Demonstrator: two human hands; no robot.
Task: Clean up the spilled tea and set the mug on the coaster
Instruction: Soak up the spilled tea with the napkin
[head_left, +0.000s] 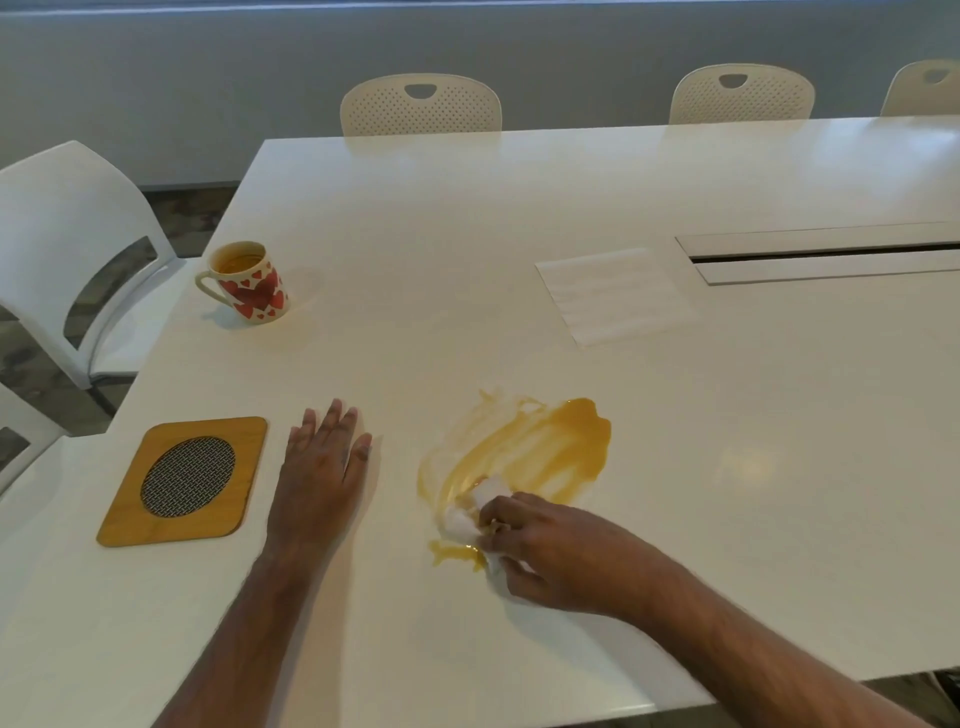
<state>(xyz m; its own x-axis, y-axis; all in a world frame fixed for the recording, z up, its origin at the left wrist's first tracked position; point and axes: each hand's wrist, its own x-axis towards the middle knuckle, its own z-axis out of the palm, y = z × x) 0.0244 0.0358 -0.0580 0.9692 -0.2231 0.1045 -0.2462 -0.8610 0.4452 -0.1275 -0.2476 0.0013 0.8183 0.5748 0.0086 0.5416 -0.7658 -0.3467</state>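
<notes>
A yellow-orange tea spill (550, 447) lies smeared on the white table (467, 260), with a small separate patch (457, 552) nearer to me. My right hand (561, 553) is shut on a crumpled white paper napkin (475, 506) pressed onto the near edge of the spill. My left hand (322, 462) rests flat on the table, fingers spread, holding nothing, between the spill and the coaster. The wooden coaster (182, 480) with a dark mesh oval lies at the near left. A white mug with red hearts (249, 283) stands upright at the far left, tea inside it.
A flat unfolded white napkin (615, 296) lies right of centre, beside a long cable slot (826, 254) set in the tabletop. White chairs stand at the left (67, 249) and along the far side (421, 106). The table's left edge runs close to the mug and coaster.
</notes>
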